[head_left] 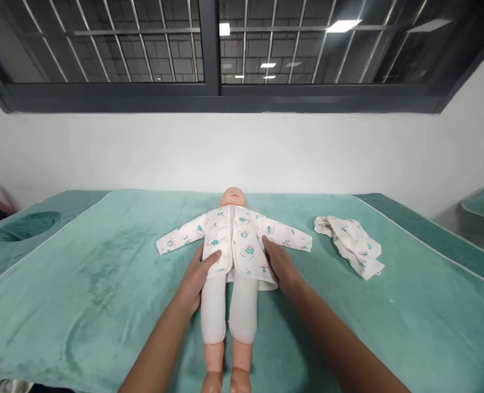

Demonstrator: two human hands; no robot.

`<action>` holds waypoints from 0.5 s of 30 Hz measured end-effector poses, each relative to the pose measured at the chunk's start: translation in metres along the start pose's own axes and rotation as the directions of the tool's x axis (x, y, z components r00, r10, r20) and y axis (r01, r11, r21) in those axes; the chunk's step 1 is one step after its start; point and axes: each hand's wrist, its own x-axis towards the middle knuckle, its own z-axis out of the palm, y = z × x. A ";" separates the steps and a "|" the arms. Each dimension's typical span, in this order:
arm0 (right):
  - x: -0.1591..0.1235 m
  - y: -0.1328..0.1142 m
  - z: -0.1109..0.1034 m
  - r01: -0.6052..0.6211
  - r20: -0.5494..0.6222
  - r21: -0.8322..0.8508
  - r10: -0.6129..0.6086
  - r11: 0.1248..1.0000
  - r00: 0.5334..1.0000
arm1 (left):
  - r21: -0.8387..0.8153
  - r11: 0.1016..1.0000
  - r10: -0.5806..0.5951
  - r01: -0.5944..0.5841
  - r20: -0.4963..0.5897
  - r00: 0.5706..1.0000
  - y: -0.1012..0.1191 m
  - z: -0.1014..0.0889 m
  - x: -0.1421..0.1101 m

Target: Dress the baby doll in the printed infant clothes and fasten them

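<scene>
A baby doll (234, 197) lies face up on a teal blanket (102, 284), head toward the wall. It wears a white printed jacket (242, 234) with sleeves spread out, and its cloth legs are bare. My left hand (199, 275) rests on the doll's left side at the jacket hem, thumb across the fabric. My right hand (281, 265) lies flat along the jacket's other edge, fingers stretched out. Neither hand grips anything that I can make out.
A crumpled white printed garment (352, 245) lies on the blanket to the right of the doll. A darker teal surface with a round hole (29, 225) sits at the left. A white wall and dark-framed window stand behind.
</scene>
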 end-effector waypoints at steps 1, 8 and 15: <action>0.005 -0.003 0.009 -0.016 0.008 0.037 0.016 0.999 1.000 | -0.001 1.000 0.013 -0.013 0.002 1.000 0.001 0.001 0.003; 0.057 -0.010 0.029 0.125 0.056 0.169 -0.136 0.978 0.989 | 0.006 0.990 0.141 -0.141 0.021 0.990 0.017 0.008 0.057; 0.099 -0.002 0.024 0.179 0.132 0.064 -0.186 0.982 0.974 | 0.005 0.987 0.162 -0.162 -0.001 0.987 0.009 0.004 0.097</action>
